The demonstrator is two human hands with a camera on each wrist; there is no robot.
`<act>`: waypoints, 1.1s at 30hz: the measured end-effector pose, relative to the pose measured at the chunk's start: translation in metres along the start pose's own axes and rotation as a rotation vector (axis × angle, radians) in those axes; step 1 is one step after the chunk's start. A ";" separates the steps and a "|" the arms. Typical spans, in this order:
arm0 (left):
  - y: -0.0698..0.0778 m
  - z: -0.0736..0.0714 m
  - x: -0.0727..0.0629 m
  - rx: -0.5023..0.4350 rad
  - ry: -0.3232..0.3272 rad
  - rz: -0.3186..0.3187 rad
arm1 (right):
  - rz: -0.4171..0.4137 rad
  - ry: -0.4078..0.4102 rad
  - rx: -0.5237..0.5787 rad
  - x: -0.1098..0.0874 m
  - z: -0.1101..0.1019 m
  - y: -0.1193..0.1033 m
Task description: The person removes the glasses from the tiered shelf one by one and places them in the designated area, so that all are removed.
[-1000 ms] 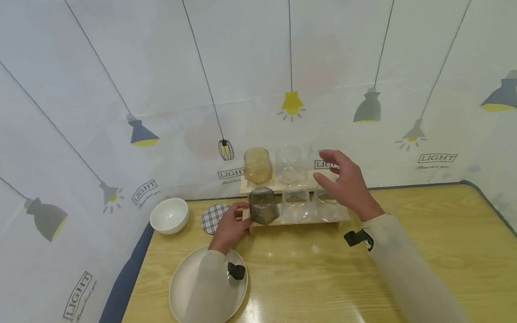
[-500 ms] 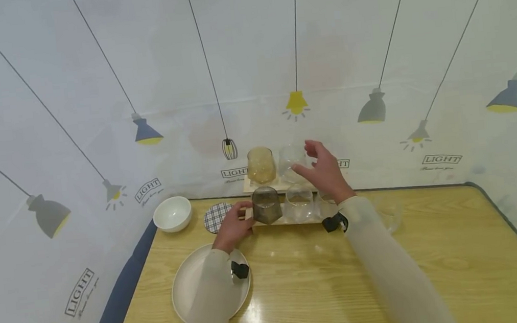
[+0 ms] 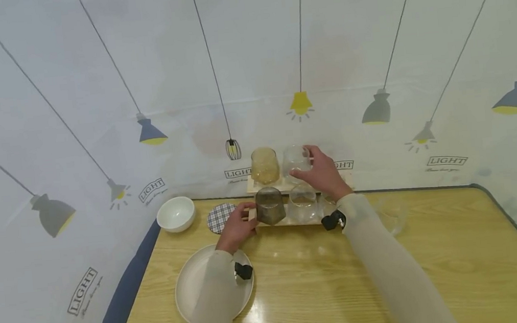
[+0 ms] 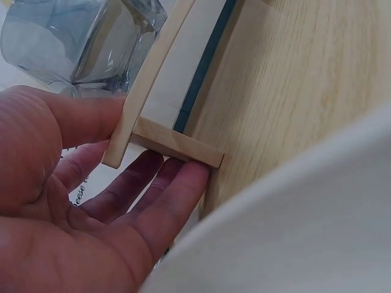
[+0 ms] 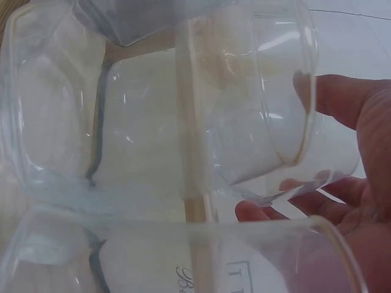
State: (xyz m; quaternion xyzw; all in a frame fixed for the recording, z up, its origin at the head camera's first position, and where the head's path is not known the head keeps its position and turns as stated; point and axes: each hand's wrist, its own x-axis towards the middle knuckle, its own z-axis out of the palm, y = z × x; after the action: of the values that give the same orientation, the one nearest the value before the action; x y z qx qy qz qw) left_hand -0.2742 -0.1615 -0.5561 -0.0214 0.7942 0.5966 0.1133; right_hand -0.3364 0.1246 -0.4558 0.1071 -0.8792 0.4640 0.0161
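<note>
A two-tier wooden rack (image 4: 177, 145) holds several drinking glasses. Its left end is in the grip of my left hand (image 3: 235, 229); the left wrist view shows the thumb on the board and fingertips against the crosspiece below. On the upper tier, my right hand (image 3: 326, 177) holds a clear glass (image 3: 293, 159), thumb on the near side and fingers around the far side. Beside that glass stands an amber glass (image 3: 265, 166). The lower tier carries a smoky grey glass (image 3: 269, 207) and clear glasses (image 3: 303, 206), one partly hidden by the right wrist.
Left of the rack lie a checked round coaster (image 3: 220, 218) and a white bowl (image 3: 176, 214). A large plate (image 3: 191, 285) sits under the left forearm. Another clear glass (image 3: 397, 217) stands on the table (image 3: 460, 246) right of the rack. A printed wall covering rises behind.
My right hand has moved left from above the rack's right end and taken hold of the clear glass on the upper tier. The left hand keeps its grip on the rack.
</note>
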 end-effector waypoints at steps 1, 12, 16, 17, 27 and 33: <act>0.001 0.001 0.000 -0.001 0.004 -0.002 | -0.002 -0.002 0.003 0.000 -0.001 0.001; 0.003 0.000 -0.003 -0.008 0.005 0.002 | -0.038 0.031 0.069 -0.013 -0.021 -0.011; 0.003 -0.001 -0.004 -0.016 -0.007 0.014 | -0.031 0.047 0.063 -0.023 -0.033 -0.015; 0.003 0.000 -0.005 -0.013 -0.010 0.017 | -0.029 0.052 0.058 -0.026 -0.036 -0.015; 0.001 0.002 -0.003 0.035 0.024 0.032 | -0.080 0.087 0.035 -0.061 -0.064 -0.011; 0.002 0.003 -0.001 0.016 0.022 0.005 | -0.152 0.148 0.010 -0.087 -0.082 -0.004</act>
State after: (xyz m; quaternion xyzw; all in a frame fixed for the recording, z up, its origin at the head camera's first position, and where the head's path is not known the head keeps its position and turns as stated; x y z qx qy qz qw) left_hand -0.2727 -0.1578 -0.5549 -0.0250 0.8003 0.5902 0.1033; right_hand -0.2567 0.2047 -0.4167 0.1390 -0.8627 0.4724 0.1155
